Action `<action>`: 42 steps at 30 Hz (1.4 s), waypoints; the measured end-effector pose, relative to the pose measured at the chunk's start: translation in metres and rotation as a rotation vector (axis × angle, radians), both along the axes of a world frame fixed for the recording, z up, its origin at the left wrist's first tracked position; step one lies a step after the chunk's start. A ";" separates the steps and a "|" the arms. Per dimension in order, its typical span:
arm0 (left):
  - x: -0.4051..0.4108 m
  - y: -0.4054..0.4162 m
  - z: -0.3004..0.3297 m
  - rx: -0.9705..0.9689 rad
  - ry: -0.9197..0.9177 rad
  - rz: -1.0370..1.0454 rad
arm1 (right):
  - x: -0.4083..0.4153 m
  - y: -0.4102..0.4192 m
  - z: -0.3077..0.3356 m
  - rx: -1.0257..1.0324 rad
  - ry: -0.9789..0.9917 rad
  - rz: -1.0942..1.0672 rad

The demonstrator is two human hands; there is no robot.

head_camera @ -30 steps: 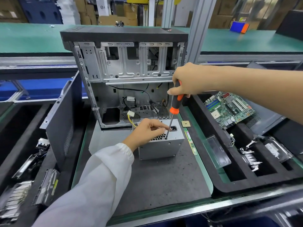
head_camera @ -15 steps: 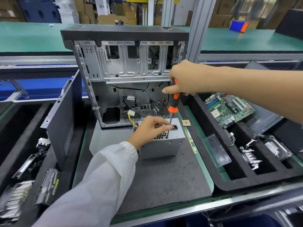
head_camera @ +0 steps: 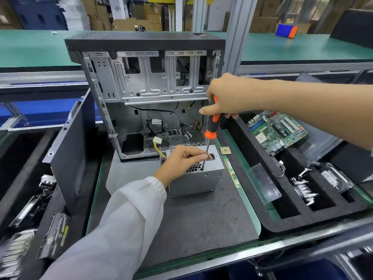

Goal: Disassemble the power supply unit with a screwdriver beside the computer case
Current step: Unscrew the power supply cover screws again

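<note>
A grey metal power supply unit point(head_camera: 194, 181) stands on the dark mat in front of the open computer case point(head_camera: 149, 93). My left hand point(head_camera: 179, 161) lies on its top over the vent holes, and the fingertips pinch the shaft of the screwdriver point(head_camera: 211, 126). The tip sits at a screw hole on the unit's top near its front edge. My right hand point(head_camera: 224, 98) grips the orange-and-black handle from above, and the tool stands nearly upright. Yellow wires with a white plug point(head_camera: 157, 141) run from the unit's back.
A black foam tray point(head_camera: 262, 217) on the right holds a motherboard point(head_camera: 276, 130), a clear cover, brackets and a drive. A loose chip point(head_camera: 225, 150) and a memory stick point(head_camera: 232, 174) lie right of the unit. The case's side panel point(head_camera: 70, 150) leans at left beside trays of parts.
My right hand has shifted slightly up and left on the handle, so the screwdriver stands more upright. My left hand keeps steadying the shaft on the unit.
</note>
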State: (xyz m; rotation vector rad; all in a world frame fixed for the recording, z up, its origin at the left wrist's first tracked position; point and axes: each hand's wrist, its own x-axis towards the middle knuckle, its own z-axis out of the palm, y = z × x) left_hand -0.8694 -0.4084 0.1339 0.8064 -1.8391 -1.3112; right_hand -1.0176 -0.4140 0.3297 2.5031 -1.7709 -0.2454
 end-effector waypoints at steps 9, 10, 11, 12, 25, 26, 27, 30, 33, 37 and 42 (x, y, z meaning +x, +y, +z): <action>0.000 0.000 0.000 0.008 0.005 0.001 | 0.004 0.006 0.003 0.000 0.000 0.033; 0.000 0.001 0.001 0.003 -0.001 -0.004 | 0.004 0.007 0.004 0.004 0.000 0.029; 0.000 0.001 0.001 -0.003 -0.009 -0.007 | 0.004 0.008 0.004 0.010 0.000 0.027; 0.001 0.001 0.001 -0.009 -0.017 -0.008 | 0.004 0.009 0.005 0.013 0.000 0.029; 0.003 0.002 0.002 -0.050 -0.068 -0.009 | 0.010 0.014 0.005 0.012 0.013 0.051; 0.003 0.002 0.002 -0.049 -0.065 -0.008 | 0.009 0.014 0.004 0.012 0.015 0.053; 0.003 0.003 0.001 -0.044 -0.060 -0.006 | 0.009 0.015 0.004 0.009 0.014 0.056; 0.002 0.004 0.001 -0.038 -0.047 -0.002 | 0.007 0.017 0.004 -0.004 -0.006 0.058; 0.002 0.004 0.002 -0.028 -0.036 0.010 | 0.008 0.019 0.004 -0.012 -0.029 0.058; 0.003 0.004 0.003 -0.034 -0.062 0.002 | 0.008 0.020 0.004 0.001 -0.051 0.061; 0.005 0.005 0.002 -0.018 -0.074 -0.006 | 0.010 0.019 0.005 0.030 -0.041 0.066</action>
